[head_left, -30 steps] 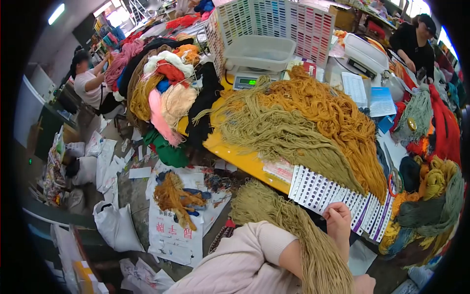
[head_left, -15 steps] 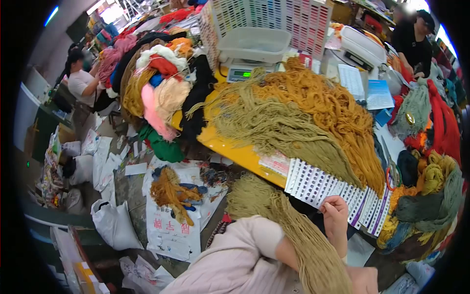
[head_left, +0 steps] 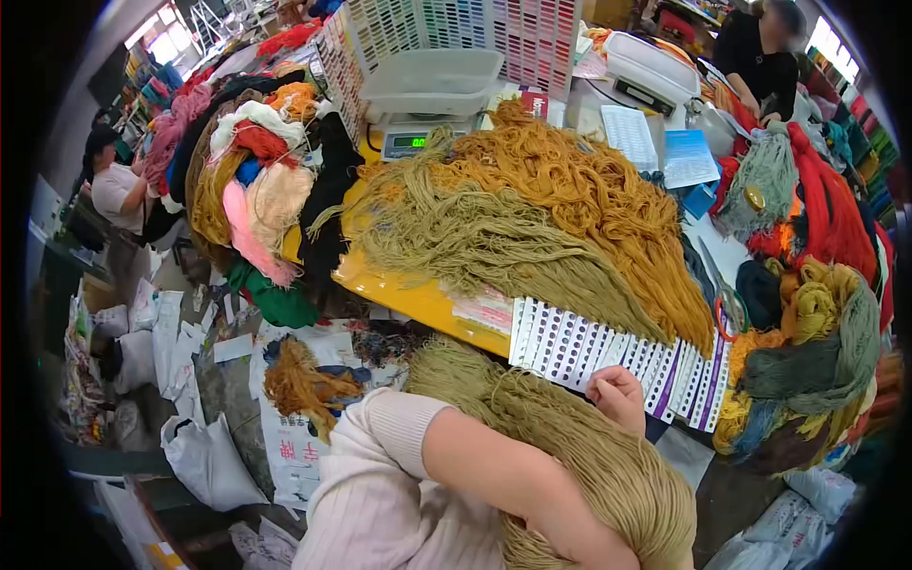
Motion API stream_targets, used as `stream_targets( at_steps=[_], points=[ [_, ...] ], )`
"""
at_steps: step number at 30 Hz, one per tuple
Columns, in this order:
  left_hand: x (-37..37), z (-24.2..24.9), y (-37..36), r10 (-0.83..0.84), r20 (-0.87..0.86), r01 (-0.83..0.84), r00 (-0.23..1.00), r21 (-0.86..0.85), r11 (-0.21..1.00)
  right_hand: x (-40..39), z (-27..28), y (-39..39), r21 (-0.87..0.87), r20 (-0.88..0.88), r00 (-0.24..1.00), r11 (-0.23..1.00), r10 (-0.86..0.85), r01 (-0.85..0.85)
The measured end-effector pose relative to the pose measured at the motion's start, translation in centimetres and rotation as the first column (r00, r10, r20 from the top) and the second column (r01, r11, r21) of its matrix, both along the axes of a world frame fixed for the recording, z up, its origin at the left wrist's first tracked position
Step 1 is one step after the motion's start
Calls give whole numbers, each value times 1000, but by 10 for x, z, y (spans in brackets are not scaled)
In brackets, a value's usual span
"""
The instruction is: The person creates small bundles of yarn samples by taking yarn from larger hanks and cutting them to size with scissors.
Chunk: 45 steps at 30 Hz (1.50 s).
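A long olive-khaki yarn hank (head_left: pixel 570 437) stretches across my lap beside the yellow table. My left forearm lies over it, running down to the bottom edge, where my left hand is out of sight. My right hand (head_left: pixel 617 394) shows beyond the hank, with its wrist hidden behind the strands. Its fingers are curled and pressed together; whatever they hold cannot be made out. Close by it, white cards with rows of holes (head_left: pixel 579 342) line the table edge. Loose olive yarn (head_left: pixel 494 237) and golden-brown yarn (head_left: pixel 608 190) are heaped on the table beyond.
Scissors (head_left: pixel 727 309) lie right of the heap, near more coloured hanks (head_left: pixel 807 351). A digital scale (head_left: pixel 407 142) carries a clear plastic tub (head_left: pixel 432 84). Mixed yarn (head_left: pixel 256 171) is piled at left; a white bag (head_left: pixel 214 461) stands on the floor. Two people are nearby.
The hank has spread wider over my lap, and my left forearm now crosses on top of it. My right wrist has become covered by yarn. The view has shifted slightly.
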<state>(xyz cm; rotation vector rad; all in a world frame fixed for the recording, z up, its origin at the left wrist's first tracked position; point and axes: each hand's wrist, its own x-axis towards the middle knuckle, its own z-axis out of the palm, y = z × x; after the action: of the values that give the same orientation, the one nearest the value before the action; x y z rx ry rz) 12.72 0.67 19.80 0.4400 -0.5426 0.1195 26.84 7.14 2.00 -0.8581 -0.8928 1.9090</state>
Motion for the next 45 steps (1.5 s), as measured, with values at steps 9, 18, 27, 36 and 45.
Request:
stream_targets(
  at_steps=[9,18,27,36,45],
  points=[
    [7,-1,3,-31,-12,31,999,-13,999,2,5,1,-33,27,1000,999,-13,14],
    [7,2,3,-51,-40,50,998,-24,998,0,1,0,-32,9,1000,999,-23,23],
    [-2,3,10,-103,-114,93,988,-87,992,2,0,2,-39,19,999,999,-26,27],
    [-28,21,24,-17,-330,24,944,17,1000,2,2,2,-28,1,1000,999,-31,31],
    [-33,26,28,179,-338,-131,924,160,978,1,0,4,-19,7,1000,999,-29,30]
  ],
)
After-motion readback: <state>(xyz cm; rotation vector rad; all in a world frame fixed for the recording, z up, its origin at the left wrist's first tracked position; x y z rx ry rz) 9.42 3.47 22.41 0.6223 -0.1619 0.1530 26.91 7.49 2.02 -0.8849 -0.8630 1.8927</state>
